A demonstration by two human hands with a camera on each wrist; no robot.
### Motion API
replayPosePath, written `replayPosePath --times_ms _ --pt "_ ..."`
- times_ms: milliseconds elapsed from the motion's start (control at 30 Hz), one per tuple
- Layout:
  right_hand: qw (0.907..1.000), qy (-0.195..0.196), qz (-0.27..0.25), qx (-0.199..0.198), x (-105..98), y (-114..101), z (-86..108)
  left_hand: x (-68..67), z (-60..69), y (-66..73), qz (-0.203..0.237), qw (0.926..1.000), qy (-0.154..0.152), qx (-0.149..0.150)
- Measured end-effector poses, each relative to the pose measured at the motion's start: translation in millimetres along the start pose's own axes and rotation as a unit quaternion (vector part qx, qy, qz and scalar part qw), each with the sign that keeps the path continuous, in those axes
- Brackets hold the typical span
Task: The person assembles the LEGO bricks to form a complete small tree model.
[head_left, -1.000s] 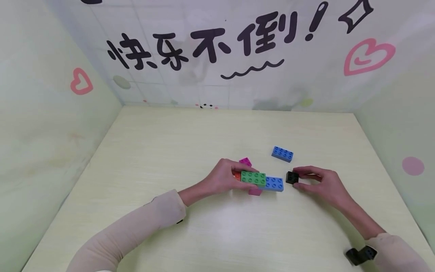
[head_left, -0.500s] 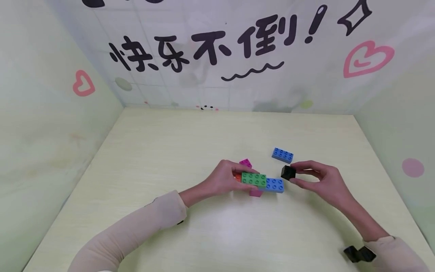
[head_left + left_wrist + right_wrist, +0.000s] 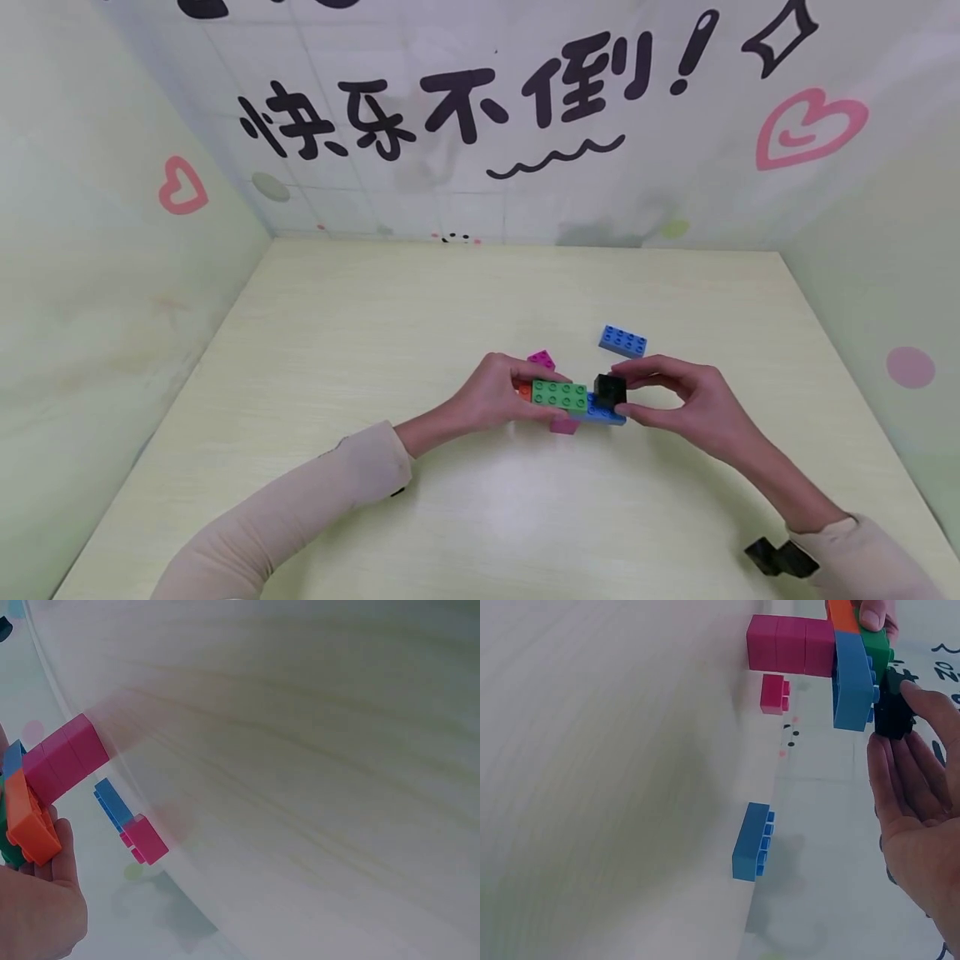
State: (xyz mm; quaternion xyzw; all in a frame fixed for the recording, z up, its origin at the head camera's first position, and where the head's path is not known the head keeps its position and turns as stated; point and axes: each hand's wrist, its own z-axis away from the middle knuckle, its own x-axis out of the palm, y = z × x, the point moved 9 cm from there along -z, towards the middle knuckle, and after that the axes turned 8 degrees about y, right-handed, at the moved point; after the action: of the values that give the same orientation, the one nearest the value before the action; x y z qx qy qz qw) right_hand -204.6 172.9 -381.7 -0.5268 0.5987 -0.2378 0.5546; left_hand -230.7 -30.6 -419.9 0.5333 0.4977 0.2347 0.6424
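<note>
In the head view my left hand (image 3: 495, 393) grips a block assembly by its green brick (image 3: 559, 396), thumb and fingers on either side. An orange brick (image 3: 30, 821) and a blue brick (image 3: 852, 682) join it, above a column of pink bricks (image 3: 791, 643). My right hand (image 3: 693, 404) pinches a black block (image 3: 611, 390) over the right end of that blue brick, just right of the green one. The right wrist view shows the black block beside the blue brick's studs; whether they are joined I cannot tell.
Behind the hands a loose blue brick (image 3: 622, 341) lies on the pale table (image 3: 420, 300). A small pink brick (image 3: 772, 694) stands beyond the assembly. Printed walls enclose the table at the back and both sides.
My right hand has lifted the black block off the table and carried it left, over the assembly's blue brick. My left hand keeps its grip and has hardly moved.
</note>
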Motion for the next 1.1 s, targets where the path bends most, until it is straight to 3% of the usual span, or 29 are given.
replayPosePath --times_ms 300,667,900,1100 --pt "0.9997 -0.017 0.018 -0.007 11.4 -2.7 0.2 -0.6 -1.1 1.4 0.002 0.9999 0.000 0.015" --pt "0.9997 -0.003 0.022 -0.006 21.4 3.1 0.7 -1.1 -0.2 1.4 0.003 0.9999 0.002 0.012" --pt "0.9999 0.006 -0.004 0.013 26.5 10.6 1.9 0.0 -0.6 0.5 0.004 0.9999 0.000 0.013" --pt "0.9990 0.021 0.019 0.034 25.4 14.9 3.6 -0.1 0.1 0.8 0.002 0.9999 0.001 0.015"
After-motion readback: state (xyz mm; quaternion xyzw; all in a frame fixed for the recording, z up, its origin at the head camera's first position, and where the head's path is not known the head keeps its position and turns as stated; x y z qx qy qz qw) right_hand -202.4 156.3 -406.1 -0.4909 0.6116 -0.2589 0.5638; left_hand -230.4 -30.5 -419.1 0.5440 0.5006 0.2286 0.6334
